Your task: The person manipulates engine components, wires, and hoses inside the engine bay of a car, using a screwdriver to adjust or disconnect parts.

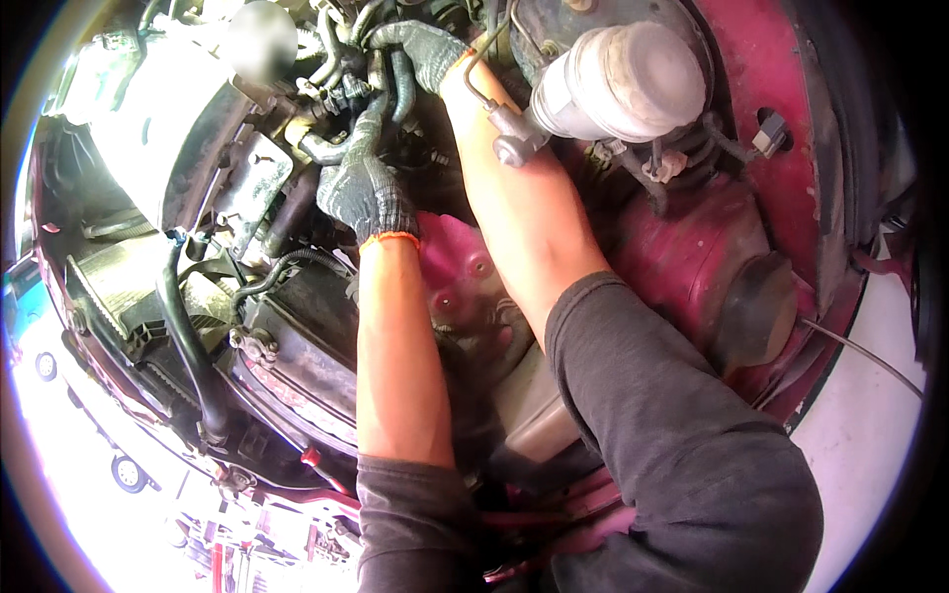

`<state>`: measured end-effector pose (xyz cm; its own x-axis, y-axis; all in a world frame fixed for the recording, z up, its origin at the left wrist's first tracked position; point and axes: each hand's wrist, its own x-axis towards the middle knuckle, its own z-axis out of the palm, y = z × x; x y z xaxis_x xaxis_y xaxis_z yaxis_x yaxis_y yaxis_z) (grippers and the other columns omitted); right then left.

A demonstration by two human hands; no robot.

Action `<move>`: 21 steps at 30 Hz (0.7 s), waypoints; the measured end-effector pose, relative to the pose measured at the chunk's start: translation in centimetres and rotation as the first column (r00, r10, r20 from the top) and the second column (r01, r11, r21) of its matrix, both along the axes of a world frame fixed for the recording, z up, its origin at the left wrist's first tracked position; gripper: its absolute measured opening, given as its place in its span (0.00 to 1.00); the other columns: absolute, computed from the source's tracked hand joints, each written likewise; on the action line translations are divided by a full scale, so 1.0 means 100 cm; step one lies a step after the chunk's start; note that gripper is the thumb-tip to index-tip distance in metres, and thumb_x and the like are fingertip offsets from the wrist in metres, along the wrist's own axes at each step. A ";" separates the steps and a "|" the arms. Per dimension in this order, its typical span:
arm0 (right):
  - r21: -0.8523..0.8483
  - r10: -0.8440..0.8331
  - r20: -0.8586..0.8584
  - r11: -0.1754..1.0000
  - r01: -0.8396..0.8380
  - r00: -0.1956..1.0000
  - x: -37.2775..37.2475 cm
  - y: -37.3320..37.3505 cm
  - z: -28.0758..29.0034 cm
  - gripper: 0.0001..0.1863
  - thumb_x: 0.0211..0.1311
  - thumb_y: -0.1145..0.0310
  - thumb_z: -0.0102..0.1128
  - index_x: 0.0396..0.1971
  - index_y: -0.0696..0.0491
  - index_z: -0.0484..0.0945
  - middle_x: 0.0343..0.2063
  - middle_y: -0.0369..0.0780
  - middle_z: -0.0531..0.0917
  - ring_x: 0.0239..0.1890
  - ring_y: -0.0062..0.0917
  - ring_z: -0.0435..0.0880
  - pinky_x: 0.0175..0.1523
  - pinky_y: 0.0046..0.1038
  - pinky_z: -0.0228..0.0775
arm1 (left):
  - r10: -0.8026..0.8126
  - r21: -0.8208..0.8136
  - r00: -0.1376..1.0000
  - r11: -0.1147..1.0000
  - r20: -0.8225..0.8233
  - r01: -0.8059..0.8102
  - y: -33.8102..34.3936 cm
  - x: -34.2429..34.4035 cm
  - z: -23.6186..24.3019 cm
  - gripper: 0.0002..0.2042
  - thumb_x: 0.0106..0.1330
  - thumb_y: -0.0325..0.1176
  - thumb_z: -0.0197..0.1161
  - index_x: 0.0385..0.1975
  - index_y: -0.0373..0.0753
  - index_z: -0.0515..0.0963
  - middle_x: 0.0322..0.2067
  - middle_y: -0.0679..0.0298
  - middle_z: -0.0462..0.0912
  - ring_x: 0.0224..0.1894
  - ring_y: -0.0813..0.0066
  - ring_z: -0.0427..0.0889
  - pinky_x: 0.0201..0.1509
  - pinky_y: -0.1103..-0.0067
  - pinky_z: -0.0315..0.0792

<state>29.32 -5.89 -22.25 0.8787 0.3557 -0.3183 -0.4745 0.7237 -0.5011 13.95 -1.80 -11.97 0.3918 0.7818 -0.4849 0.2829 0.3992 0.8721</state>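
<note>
Hoses (pixel 381 84) lie under both gloved hands: left hand (pixel 366 193) wraps one, right hand (pixel 427 49) grips another; red engine bay (pixel 791 168), outdoors.

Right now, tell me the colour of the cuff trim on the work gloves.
Orange trim on dark grey knit gloves, clearest in the head view at the left hand cuff.

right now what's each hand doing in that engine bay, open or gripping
Left hand: gloved, fingers closed around a dark hose.
Right hand: gloved, fingers curled over the hoses higher up; whether its grip is shut cannot be told.
</note>
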 end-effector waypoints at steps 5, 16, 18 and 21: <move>-0.011 0.007 0.001 1.000 -0.007 1.000 0.000 -0.001 0.003 0.12 0.58 0.72 0.59 0.43 0.52 0.79 0.38 0.37 0.83 0.41 0.27 0.82 0.45 0.33 0.78 | -0.054 0.110 0.983 0.991 -0.176 0.074 0.000 0.001 0.013 0.24 0.50 0.41 0.75 0.41 0.27 0.83 0.38 0.55 0.86 0.36 0.72 0.84 0.43 0.75 0.76; -0.059 0.070 -0.006 0.996 -0.071 0.997 0.003 0.003 0.015 0.11 0.58 0.71 0.59 0.42 0.52 0.79 0.38 0.37 0.83 0.41 0.28 0.82 0.46 0.34 0.78 | -0.098 0.208 0.981 0.969 -0.168 0.132 0.003 -0.002 0.009 0.26 0.49 0.45 0.77 0.37 0.25 0.83 0.35 0.55 0.87 0.35 0.71 0.83 0.44 0.76 0.74; -0.053 0.082 -0.016 0.995 -0.083 0.997 0.006 0.008 0.022 0.11 0.58 0.71 0.59 0.42 0.52 0.79 0.38 0.37 0.83 0.41 0.28 0.82 0.46 0.34 0.78 | -0.171 0.240 0.979 0.951 -0.112 0.194 0.007 -0.006 0.003 0.23 0.55 0.47 0.71 0.38 0.29 0.83 0.33 0.50 0.86 0.34 0.66 0.84 0.42 0.72 0.75; -0.047 0.097 -0.036 0.994 -0.098 0.995 0.002 0.011 0.026 0.11 0.58 0.71 0.59 0.42 0.52 0.80 0.38 0.37 0.83 0.41 0.28 0.82 0.46 0.34 0.78 | -0.358 0.541 0.684 0.425 -0.636 0.725 0.032 -0.018 0.031 0.17 0.60 0.44 0.64 0.38 0.36 0.84 0.29 0.48 0.84 0.31 0.58 0.84 0.37 0.67 0.75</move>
